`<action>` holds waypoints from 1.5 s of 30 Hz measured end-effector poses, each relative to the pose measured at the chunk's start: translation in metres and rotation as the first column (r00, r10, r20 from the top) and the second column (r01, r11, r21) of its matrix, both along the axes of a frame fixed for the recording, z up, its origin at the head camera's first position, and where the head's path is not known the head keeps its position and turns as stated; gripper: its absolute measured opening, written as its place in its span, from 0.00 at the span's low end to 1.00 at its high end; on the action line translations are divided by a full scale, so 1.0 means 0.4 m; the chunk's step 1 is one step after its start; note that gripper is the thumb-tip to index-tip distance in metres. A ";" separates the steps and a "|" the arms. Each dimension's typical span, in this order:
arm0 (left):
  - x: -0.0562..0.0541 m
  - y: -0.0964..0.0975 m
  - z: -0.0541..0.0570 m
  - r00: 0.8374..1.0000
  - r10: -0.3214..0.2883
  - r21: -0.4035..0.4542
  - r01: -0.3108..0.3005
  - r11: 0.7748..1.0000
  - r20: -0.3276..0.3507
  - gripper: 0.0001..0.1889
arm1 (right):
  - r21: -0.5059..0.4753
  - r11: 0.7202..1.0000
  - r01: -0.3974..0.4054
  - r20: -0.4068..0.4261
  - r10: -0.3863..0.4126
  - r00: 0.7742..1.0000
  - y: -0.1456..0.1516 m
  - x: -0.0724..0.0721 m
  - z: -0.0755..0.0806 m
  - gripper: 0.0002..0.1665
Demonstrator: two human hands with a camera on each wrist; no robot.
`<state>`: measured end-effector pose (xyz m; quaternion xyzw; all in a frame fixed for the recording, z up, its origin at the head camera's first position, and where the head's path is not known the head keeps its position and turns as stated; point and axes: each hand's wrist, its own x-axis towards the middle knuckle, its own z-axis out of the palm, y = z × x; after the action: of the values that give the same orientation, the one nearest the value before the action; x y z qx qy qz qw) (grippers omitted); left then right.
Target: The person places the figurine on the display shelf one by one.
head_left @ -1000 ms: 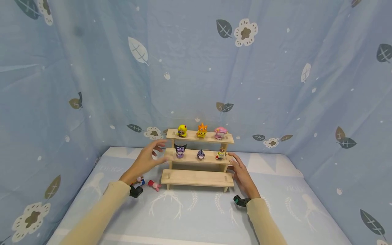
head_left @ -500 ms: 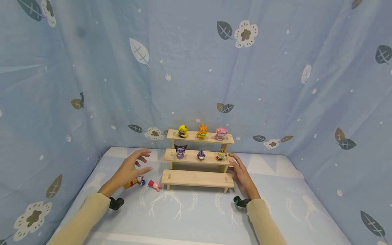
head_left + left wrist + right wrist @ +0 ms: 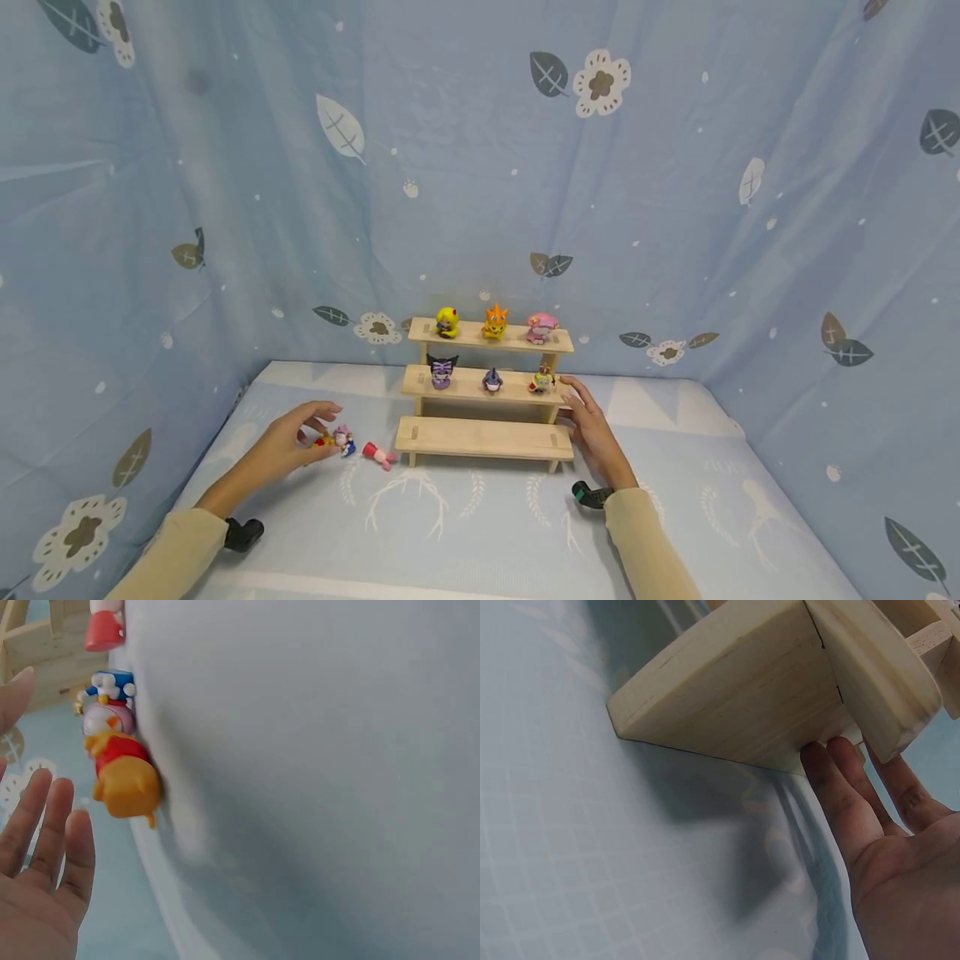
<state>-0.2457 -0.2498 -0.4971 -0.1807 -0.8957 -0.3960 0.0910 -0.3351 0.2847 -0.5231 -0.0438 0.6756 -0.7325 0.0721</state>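
Observation:
My left hand (image 3: pixel 285 442) is over the left of the table, fingers spread and gripping nothing. Close to it is a yellow bear figurine in a red shirt (image 3: pixel 127 784), partly covered by the hand in the head view. Beside the bear sits a pink-headed figurine in blue (image 3: pixel 344 440). A red and pink figurine (image 3: pixel 378 455) lies farther right. My right hand (image 3: pixel 592 425) touches the right side of a three-tier wooden display shelf (image 3: pixel 483 437); in the right wrist view its fairly straight fingers (image 3: pixel 847 799) rest against the wooden end.
On the top tier stand a yellow figurine (image 3: pixel 447 322), an orange one (image 3: pixel 495 322) and a pink one (image 3: pixel 541 327). The middle tier bears a purple black-eared figurine (image 3: pixel 442 372), a small blue-grey one (image 3: pixel 492 379) and a yellow one with a crown (image 3: pixel 541 379). A patterned curtain (image 3: pixel 480 167) hangs behind.
My left hand has moved away from the shelf's left side, left and down toward the figurines on the table. My right hand has stayed at the shelf's right side.

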 end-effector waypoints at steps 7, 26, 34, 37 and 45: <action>-0.001 -0.020 -0.028 0.999 0.019 -0.026 -0.018 1.000 0.038 0.30 | 0.003 1.000 0.001 -0.008 -0.001 1.000 0.003 0.000 0.000 0.31; -0.012 -0.043 -0.026 0.993 0.003 -0.087 0.007 0.996 0.122 0.20 | -0.008 1.000 0.019 -0.011 -0.019 1.000 0.010 -0.009 -0.003 0.30; -0.012 -0.039 -0.020 0.974 -0.029 -0.079 0.047 0.996 0.226 0.14 | 0.001 1.000 -0.004 -0.009 0.004 1.000 0.006 0.000 -0.002 0.31; -0.016 -0.039 -0.027 0.970 -0.004 -0.091 0.027 0.996 0.243 0.11 | -0.002 1.000 -0.004 -0.005 0.004 1.000 0.001 0.001 -0.001 0.32; -0.024 -0.021 -0.028 0.960 0.006 -0.075 0.016 0.997 0.279 0.07 | 0.002 1.000 0.015 -0.003 -0.015 1.000 0.003 -0.006 -0.011 0.29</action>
<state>-0.2554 -0.2584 -0.5083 -0.1288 -0.9137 -0.3830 -0.0441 -0.3374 0.2858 -0.5275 -0.0396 0.6768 -0.7322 0.0656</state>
